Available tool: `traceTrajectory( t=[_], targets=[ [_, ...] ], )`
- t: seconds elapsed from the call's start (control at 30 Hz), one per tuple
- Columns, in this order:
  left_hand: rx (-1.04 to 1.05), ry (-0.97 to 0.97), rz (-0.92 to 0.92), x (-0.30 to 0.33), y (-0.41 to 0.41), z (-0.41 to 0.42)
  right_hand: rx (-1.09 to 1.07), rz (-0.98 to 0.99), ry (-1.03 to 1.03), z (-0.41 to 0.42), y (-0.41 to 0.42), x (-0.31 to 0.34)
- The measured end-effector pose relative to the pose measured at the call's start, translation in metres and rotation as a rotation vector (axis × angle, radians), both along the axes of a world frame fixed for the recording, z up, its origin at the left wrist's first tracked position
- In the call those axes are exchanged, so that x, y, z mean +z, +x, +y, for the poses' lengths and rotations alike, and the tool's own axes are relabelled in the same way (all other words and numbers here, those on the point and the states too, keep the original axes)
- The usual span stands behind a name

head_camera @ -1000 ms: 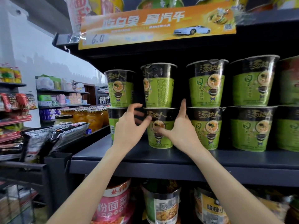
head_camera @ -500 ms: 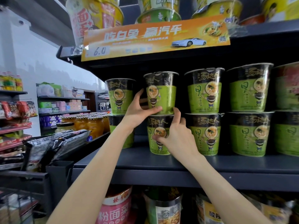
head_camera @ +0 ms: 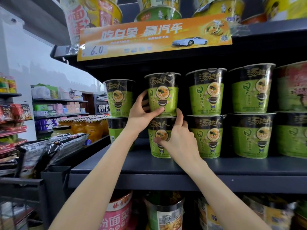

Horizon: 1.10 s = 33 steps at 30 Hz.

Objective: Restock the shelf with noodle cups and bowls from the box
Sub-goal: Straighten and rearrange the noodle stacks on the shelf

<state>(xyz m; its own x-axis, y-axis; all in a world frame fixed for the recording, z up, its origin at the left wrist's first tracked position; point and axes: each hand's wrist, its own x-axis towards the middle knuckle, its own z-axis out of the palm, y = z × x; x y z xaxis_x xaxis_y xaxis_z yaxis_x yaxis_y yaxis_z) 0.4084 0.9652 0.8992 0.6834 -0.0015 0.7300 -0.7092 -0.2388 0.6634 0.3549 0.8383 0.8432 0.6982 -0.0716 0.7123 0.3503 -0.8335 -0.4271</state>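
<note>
Green-and-black noodle cups stand stacked two high in a row on the dark shelf (head_camera: pixel 166 166). My left hand (head_camera: pixel 141 113) grips the lower left side of the upper cup (head_camera: pixel 163 90) in the second column, thumb across its front. My right hand (head_camera: pixel 178 140) wraps the lower cup (head_camera: pixel 160 128) beneath it, fingers on its rim and front. Neighbouring stacks stand close: one to the left (head_camera: pixel 118 97) and others to the right (head_camera: pixel 206 92). The box is not in view.
An orange promo banner (head_camera: pixel 154 37) hangs on the shelf above, which carries yellow and green bowls (head_camera: pixel 157 12). Larger noodle tubs (head_camera: pixel 116 213) fill the shelf below. To the left are snack bags (head_camera: pixel 49 146), jars of orange fruit (head_camera: pixel 86 128) and further store shelves.
My left hand rose from the lower cup's side to the upper cup and turned it so its label faces front. My right hand settled onto the lower cup. The view tilted upward.
</note>
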Motion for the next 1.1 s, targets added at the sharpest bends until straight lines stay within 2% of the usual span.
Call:
traceTrajectory(
  t=[0.4,0.6,0.67,0.77,0.83,0.9,0.97,1.03,1.1],
  targets=[
    [0.12,0.025,-0.038,-0.006,0.0,-0.005,0.001,0.002,-0.015,-0.006,0.004,0.001],
    [0.087,0.029,-0.011,-0.009,-0.01,-0.005,-0.006,-0.002,-0.036,-0.004,-0.004,-0.001],
    [0.116,0.053,-0.087,-0.013,-0.023,0.004,-0.01,-0.039,-0.077,-0.003,-0.017,-0.004],
    [0.321,0.079,-0.376,-0.029,-0.048,0.038,-0.022,-0.209,-0.133,0.0,-0.041,-0.006],
    [0.43,0.01,-0.475,-0.042,-0.052,0.068,0.098,-0.328,-0.117,0.012,-0.05,-0.003],
    [0.417,-0.075,-0.309,-0.048,-0.043,0.098,0.271,-0.299,-0.083,0.03,-0.045,0.002],
    [0.276,-0.127,0.046,-0.047,-0.028,0.119,0.407,-0.142,-0.081,0.053,-0.029,0.008],
    [0.145,-0.106,0.308,-0.044,-0.015,0.132,0.439,0.052,-0.101,0.075,-0.008,0.013],
    [0.064,-0.067,0.419,-0.041,-0.006,0.135,0.427,0.206,-0.07,0.092,0.012,0.017]
  ],
)
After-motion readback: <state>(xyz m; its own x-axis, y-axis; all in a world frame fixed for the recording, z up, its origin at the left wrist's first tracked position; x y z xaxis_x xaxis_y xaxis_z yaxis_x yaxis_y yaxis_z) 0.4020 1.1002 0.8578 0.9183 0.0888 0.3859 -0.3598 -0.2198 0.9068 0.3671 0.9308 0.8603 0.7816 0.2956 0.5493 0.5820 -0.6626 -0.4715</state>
